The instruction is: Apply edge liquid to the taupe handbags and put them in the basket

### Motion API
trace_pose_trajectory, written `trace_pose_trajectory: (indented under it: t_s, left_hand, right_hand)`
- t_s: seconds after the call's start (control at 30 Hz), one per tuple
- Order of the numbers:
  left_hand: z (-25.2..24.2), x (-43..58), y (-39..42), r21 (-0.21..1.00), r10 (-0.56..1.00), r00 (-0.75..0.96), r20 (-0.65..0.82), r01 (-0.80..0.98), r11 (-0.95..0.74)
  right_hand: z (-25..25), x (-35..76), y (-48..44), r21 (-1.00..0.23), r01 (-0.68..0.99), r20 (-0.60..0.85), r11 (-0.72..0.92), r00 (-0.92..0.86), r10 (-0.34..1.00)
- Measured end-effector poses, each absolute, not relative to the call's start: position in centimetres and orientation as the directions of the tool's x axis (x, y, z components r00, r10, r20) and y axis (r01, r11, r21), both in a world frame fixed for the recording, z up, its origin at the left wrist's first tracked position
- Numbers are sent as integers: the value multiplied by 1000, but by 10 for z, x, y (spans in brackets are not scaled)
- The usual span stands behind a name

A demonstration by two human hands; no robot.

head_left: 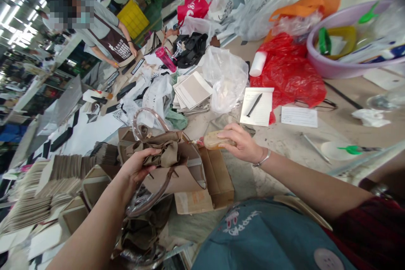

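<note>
At the bench (284,147), the tan handbag (188,178) is just beside a brown carton (219,173). The bag seems stiff and rather light, so its side wall is the better place to take hold; its plastic-wrapped handles (163,188) may slip and swing. The brown lining (170,154), bunched at its mouth, looks soft; the left grip (141,165) pinches it between thumb and fingers. The right grip (242,141) is closed around the yellowish bottle (211,140), nozzle toward the bag's edge. This bottle probably yields when squeezed; its wide body gives the safest hold.
</note>
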State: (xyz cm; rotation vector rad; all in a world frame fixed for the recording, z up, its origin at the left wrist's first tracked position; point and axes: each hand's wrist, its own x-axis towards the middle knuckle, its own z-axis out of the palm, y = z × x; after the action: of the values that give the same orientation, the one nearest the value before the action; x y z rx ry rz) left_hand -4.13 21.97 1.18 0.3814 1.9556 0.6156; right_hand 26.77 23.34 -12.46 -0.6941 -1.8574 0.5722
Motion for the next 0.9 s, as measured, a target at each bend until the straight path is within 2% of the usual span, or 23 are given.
trace_pose_trajectory:
  t_s: [0.13,0.3,0.57,0.77,0.9]
  left_hand:
    - [4,-42,216,556,479,-465,-745,-35,831]
    - [-4,-49,214,544,481,-402,-779,-52,838]
    - [-6,-50,214,567,510,-393,-765,-36,823]
    - [-6,-48,214,571,507,-421,-752,-33,820]
    - [-4,-43,215,558,491,-425,-760,-41,829]
  right_hand:
    - [-140,269,223,-700,179,605,691,-365,708]
    - [-147,271,216,-760,139,522,635,-452,723]
    - [-149,271,222,-753,129,549,646,-418,724]
    - [-156,281,208,-770,123,479,625,-535,696]
    - [-150,281,213,-763,124,517,634,-473,714]
